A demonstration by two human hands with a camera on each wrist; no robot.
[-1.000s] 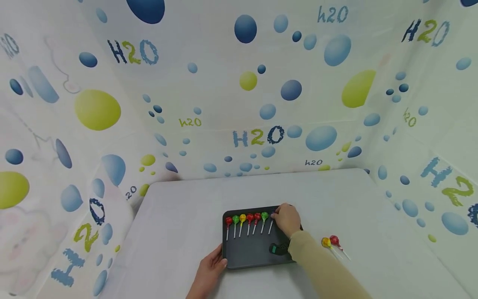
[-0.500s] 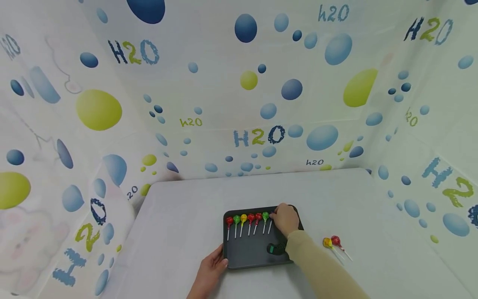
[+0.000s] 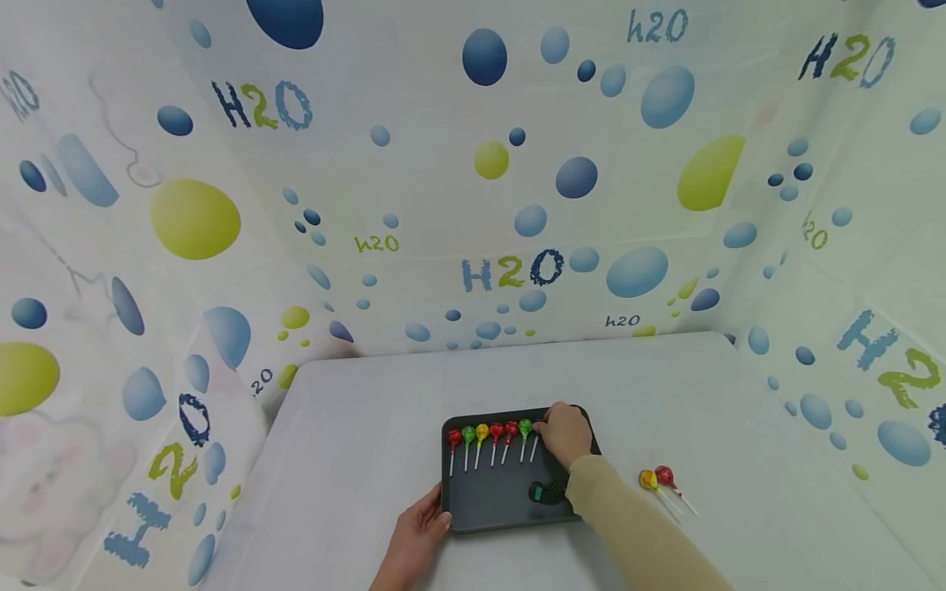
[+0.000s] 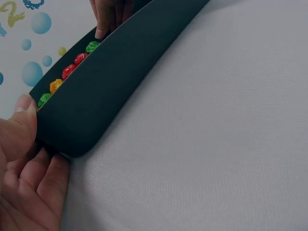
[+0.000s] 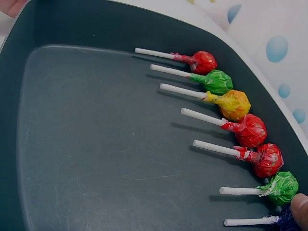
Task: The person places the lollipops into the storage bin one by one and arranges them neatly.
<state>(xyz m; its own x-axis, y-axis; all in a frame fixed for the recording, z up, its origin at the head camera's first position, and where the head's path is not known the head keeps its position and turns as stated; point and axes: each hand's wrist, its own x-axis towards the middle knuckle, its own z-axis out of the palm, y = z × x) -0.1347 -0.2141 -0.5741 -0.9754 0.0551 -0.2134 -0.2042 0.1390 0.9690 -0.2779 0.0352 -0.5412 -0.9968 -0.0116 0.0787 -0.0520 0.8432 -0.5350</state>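
Observation:
A dark grey tray [image 3: 495, 505] lies on the white table. Along its far side runs a row of wrapped lollipops, red [image 5: 204, 62], green [image 5: 219, 82], yellow [image 5: 234, 104] and others, sticks pointing toward the near side. At the row's right end, my right hand [image 3: 567, 435] pinches a dark blue lollipop [image 5: 287, 220] by its wrapped head, beside a green lollipop [image 5: 283, 188]. The right hand hides most of that head in the head view. My left hand [image 3: 415, 533] grips the tray's left edge, thumb at the rim and fingers low against the outer wall.
On the table [image 3: 355, 460] right of the tray lie a yellow lollipop [image 3: 648, 479] and a red lollipop [image 3: 664, 475], sticks toward the near right. A black device with a green patch [image 3: 545, 492] sits at the right wrist, over the tray. Patterned sheets [image 3: 414, 180] enclose the table.
Over the first half second my right hand shifts slightly left with the blue lollipop, closer to the green one. Since then it stays put, and the left hand keeps its grip throughout.

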